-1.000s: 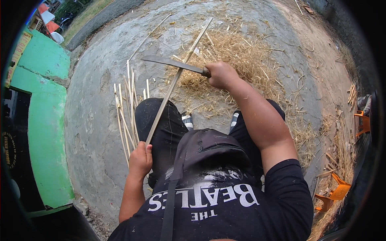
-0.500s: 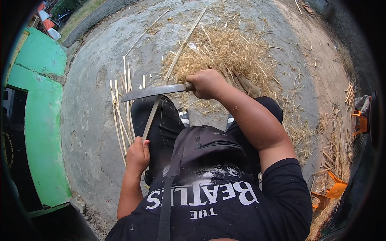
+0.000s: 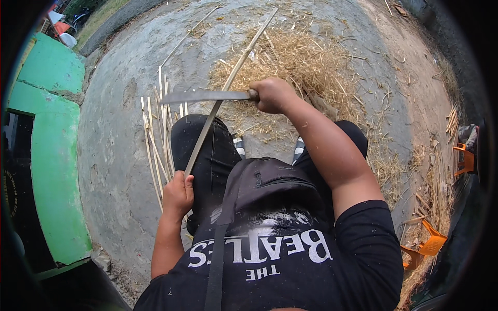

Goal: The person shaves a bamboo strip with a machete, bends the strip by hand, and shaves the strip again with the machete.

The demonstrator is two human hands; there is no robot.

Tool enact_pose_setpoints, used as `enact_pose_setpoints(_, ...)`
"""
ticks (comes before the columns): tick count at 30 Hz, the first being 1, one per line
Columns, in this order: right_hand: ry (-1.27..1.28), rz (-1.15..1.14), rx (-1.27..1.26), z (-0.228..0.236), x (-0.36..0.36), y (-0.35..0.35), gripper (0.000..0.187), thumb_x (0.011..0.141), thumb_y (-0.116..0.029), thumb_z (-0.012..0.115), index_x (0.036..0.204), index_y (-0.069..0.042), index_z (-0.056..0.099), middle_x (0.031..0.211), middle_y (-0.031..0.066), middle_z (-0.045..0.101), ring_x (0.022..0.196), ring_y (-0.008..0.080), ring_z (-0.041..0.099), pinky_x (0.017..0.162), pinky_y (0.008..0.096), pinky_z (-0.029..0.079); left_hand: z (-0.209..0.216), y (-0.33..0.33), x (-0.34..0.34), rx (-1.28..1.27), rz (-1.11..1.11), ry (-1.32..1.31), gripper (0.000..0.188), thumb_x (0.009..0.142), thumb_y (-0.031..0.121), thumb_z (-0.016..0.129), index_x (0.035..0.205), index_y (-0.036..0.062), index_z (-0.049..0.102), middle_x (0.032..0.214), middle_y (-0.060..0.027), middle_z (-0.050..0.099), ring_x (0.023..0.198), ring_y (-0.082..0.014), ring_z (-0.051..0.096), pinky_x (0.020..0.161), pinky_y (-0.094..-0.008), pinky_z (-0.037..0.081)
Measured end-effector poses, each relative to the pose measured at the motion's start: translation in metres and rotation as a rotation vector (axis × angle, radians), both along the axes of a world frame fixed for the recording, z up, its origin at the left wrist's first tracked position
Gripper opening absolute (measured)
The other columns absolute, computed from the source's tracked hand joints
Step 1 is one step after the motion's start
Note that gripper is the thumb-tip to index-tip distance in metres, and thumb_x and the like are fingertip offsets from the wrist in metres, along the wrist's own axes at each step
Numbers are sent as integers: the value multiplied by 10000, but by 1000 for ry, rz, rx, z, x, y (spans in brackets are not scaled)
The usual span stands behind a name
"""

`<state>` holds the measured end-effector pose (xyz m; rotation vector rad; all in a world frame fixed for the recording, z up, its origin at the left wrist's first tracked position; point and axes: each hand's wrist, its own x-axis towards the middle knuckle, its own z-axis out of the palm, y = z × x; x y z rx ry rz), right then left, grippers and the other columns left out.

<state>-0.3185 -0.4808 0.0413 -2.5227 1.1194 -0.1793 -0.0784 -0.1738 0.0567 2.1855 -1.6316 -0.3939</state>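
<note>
Concrete point(image 3: 116, 145), grey and rough, fills much of my feed. At the far middle I make out a springy tangle of pale, curled shavings point(image 3: 311, 65); at left, slim straight sticks point(image 3: 158, 147) bunch beside a knee point(image 3: 182, 129). One long, flat, pale strip point(image 3: 204, 133) slants from near left to far middle. A dull metal knife point(image 3: 192, 97) crosses it; contact I cannot judge. The right hand point(image 3: 273, 95) wraps round the knife's brown handle point(image 3: 253, 95); the left hand point(image 3: 178, 196) clasps the strip's near end.

Left fingers point(image 3: 179, 186) curled low, right fingers point(image 3: 265, 92) also curled, farther forward
</note>
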Motion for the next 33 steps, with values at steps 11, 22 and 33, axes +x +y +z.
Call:
enact_pose_setpoints(11, -35, 88, -57, 1, 1, 15, 172, 812, -178, 664, 973, -129, 702, 923, 169, 728, 920, 385, 702, 806, 495, 558, -1, 7, 3, -19, -30, -12, 340, 1064, 323, 521, 887, 34, 494, 710, -267, 609, 714, -525, 602, 590, -581, 439)
enact_pose_setpoints(22, -35, 17, -32, 11, 1, 15, 175, 807, -152, 672, 977, -138, 710, 964, 134, 742, 946, 343, 721, 823, 466, 572, 6, -2, 4, 64, -47, -10, 337, 1062, 316, 532, 880, 35, 492, 709, -269, 603, 720, -526, 597, 586, -564, 439)
enact_pose_setpoints(33, -27, -391, 70, -20, -38, -44, 233, 852, -194, 650, 1065, -120, 709, 1020, 151, 749, 980, 346, 720, 871, 460, 570, 9, -5, 9, 78, -54, 13, 332, 1062, 312, 528, 885, 33, 500, 717, -272, 602, 734, -529, 598, 601, -570, 440)
